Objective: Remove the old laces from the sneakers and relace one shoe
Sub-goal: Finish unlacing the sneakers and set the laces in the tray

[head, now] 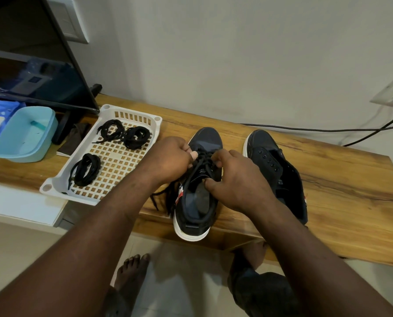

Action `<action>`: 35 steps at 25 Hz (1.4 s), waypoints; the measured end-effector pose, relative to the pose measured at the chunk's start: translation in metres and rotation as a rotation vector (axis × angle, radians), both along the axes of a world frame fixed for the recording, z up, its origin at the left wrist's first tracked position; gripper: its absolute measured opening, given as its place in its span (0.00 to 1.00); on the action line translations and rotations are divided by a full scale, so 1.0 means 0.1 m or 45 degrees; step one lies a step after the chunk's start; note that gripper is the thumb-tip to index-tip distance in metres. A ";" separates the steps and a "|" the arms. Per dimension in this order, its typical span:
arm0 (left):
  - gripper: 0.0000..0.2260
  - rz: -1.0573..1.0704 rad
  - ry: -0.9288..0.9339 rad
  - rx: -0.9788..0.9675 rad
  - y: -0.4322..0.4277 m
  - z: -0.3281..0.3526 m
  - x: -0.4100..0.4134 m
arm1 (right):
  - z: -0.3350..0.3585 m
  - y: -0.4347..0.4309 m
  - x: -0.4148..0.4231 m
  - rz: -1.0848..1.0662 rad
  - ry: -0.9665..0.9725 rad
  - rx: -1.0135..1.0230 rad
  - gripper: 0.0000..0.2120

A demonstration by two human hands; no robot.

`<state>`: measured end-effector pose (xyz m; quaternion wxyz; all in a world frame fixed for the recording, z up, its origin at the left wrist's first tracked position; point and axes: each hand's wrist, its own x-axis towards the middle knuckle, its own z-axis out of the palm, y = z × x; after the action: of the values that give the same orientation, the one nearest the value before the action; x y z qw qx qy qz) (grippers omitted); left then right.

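Head view: at the far left of the wooden bench [339, 179] stands a light blue tub [17, 156], in front of a dark screen [31, 53]. Just beside the tub, to the right, lies a dark cloth [73, 139]. Next comes a white basket [51, 186] with a grid bottom. In it lie three bundles of black laces: two near the far wall, touching each other [111, 130] [137, 136], and one [85, 169] nearer to the person, apart from them.

To the right of the basket the left hand [168, 156] is over the near sneaker [208, 138], which stands on the bench with its toe to the wall and its heel over the front edge. The fingers of this hand are curled together and the thumb pinches the lace [204, 160] on the left side of the eyelets. The lace is crossed over the tongue. Its loose ends [165, 197] hang down on the left side of the shoe, under the left wrist.

The right hand [236, 179] is on the right side of the same shoe. Its fingers are curled on the lace, and the thumb presses on the tongue at the shoe opening. Which crossing each hand holds is probably the upper one, but the fingers cover it.

Just beside it, to the right, stands the second sneaker [273, 161], with bare eyelets and its tongue open. Behind it a black cable [328, 130] runs along the bench to a wall socket [392, 90].
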<state>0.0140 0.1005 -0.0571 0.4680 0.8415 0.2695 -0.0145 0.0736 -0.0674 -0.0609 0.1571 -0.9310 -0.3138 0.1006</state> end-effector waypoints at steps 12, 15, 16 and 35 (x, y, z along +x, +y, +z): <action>0.10 -0.052 -0.788 -0.504 -0.12 0.44 -0.05 | 0.18 -0.06 0.11 -0.016 0.289 0.465 0.22; 0.10 -0.095 -0.795 -0.501 -0.17 0.44 -0.05 | 0.26 0.05 0.06 -0.030 0.254 0.962 0.05; 0.10 -0.086 -0.805 -0.493 -0.18 0.43 -0.04 | 0.24 0.07 0.06 -0.063 0.235 1.032 0.03; 0.08 -0.022 -0.808 -0.446 -0.03 0.34 -0.04 | 0.02 -0.08 0.36 -0.382 0.002 0.442 0.16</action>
<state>0.0098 0.0976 -0.0230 0.6654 0.7133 0.0970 0.1975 0.1098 -0.0750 -0.0591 0.3285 -0.9261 -0.1843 0.0211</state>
